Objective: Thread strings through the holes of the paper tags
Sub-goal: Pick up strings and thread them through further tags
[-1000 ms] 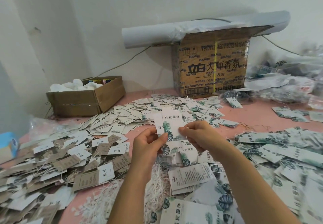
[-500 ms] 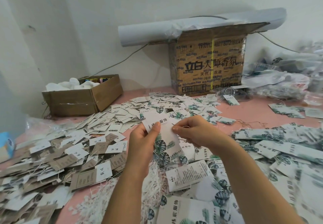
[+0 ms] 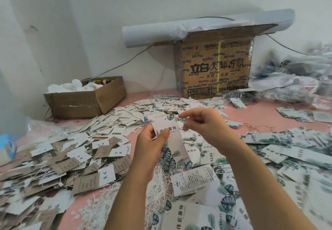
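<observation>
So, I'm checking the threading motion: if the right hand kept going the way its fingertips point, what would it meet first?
Probably the top edge of the tag held by the left hand; the right hand points left toward it, though depth is unclear.

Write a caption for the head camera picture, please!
Left hand holds a leaf-print tag; right hand pinches near its top.

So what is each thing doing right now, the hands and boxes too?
Left hand: pinching leaf-print tag, upright.
Right hand: fingers at the tag's top corner.
Small cardboard box: open, filled with white stuff.
Big printed carton: flap up.
String bundle: lying loose.
</observation>
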{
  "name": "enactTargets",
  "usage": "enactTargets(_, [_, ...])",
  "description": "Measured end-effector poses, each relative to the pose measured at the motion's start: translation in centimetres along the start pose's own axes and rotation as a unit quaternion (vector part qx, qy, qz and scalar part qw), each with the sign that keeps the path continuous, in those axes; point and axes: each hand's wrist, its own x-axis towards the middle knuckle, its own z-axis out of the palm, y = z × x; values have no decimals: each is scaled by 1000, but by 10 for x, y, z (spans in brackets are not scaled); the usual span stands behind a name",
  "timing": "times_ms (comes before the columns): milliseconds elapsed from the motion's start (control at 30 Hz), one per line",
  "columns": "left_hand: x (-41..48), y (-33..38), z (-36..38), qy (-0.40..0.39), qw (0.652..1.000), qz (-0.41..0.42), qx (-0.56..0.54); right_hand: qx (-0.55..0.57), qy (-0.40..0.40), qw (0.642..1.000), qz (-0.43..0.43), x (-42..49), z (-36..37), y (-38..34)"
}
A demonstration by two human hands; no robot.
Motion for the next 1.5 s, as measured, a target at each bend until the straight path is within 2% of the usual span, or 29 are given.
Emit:
enactTargets(267, [-1, 4, -1, 18, 999, 29, 23, 43, 17, 998, -33, 0, -1, -2])
enactTargets(467, [-1, 7, -1, 32, 997, 43, 49, 26, 12, 1000, -3, 0, 1, -2])
enactTargets(667, [-3, 11, 2, 23, 998, 40, 53, -66, 0, 998, -17, 1, 5, -2])
enactTargets(967, [-7, 17, 5, -3, 997, 57, 52, -137, 14, 988, -75, 1, 15, -10])
enactTargets(1233, [-9, 23, 6, -26, 995, 70, 61, -104, 125, 978, -129, -1, 21, -12])
enactTargets(1500, [-11, 24, 8, -38, 994, 80, 58, -196, 132, 957, -171, -2, 25, -9])
